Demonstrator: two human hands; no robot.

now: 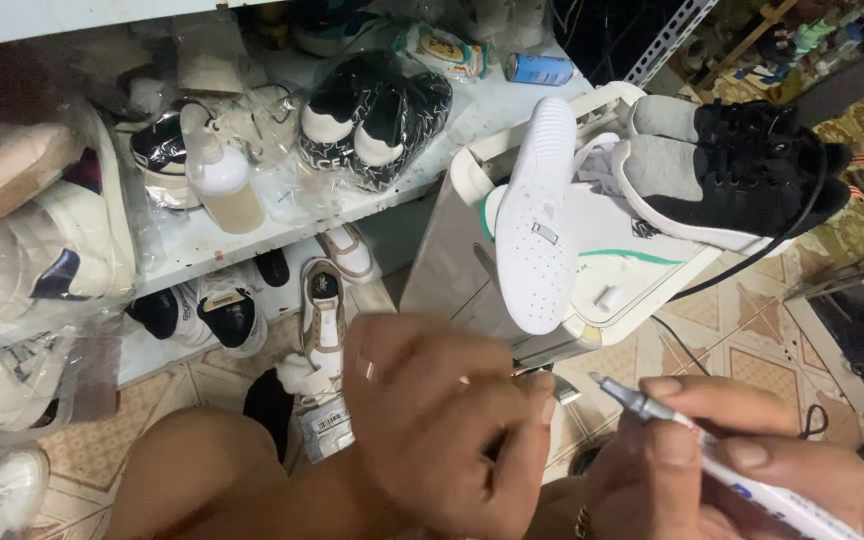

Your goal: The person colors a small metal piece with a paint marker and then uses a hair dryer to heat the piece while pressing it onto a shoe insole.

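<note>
Gripping a white paint marker point(712, 455), the right hand point(722, 470) pinches its barrel. Left hand point(442, 420) curls fingers around a small metallic piece point(560, 390). The white sneaker point(537, 215) lies untouched nearby.

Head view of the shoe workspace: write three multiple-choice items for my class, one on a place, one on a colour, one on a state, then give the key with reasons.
1. Where does the white shoe lie?
A. on the white machine
B. on the floor tiles
C. inside a plastic bag

2. What colour are the pair of sneakers on that machine?
A. red and white
B. black and grey
C. all brown

3. What is the right hand doing?
A. resting flat and empty
B. gripping a bottle
C. holding a white pen

Key: 1 A, it rests across the machine's top. 2 B, black uppers with grey collars. 3 C, fingers pinch the pen, its tip pointing towards the left hand.
</note>
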